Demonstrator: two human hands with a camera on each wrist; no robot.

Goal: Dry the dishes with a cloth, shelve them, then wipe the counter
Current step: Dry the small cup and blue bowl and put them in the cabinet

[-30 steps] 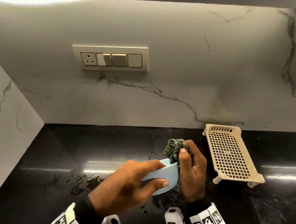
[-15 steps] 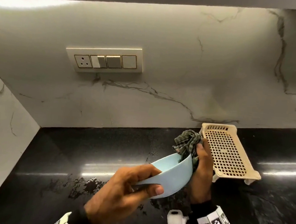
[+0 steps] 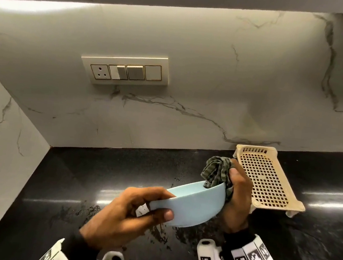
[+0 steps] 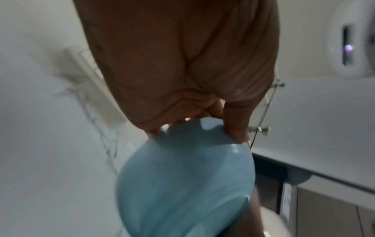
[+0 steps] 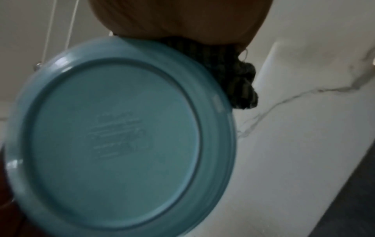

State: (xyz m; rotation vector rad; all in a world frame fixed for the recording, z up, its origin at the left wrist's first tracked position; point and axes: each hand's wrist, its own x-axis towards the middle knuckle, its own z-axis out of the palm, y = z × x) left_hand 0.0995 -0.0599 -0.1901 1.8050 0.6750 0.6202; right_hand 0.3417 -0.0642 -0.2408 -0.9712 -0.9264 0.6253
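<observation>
Here, plate (image 3: 192,204) between both hands' fingers (image 3: 158,213).

Right of right hand (image 3: 236,198): beige rack (image 3: 267,178) sits just beside it, blocking that side.
Beyond both hands: marble wall (image 3: 191,89), so no way through there.
Left of left hand (image 3: 123,216): open black counter (image 3: 66,178), wet patches.

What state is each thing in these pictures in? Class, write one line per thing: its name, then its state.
Blue plate: held in the air, tilted, cloth at its right rim.
Cloth: bunched, pressed over the plate's rim.
Left hand: grips the plate's left edge.
Right hand: grips the cloth.
Beige rack: on its feet on the counter, nothing on it.
Counter: black, with water splashes.
Switch plate: fixed to the wall.
</observation>
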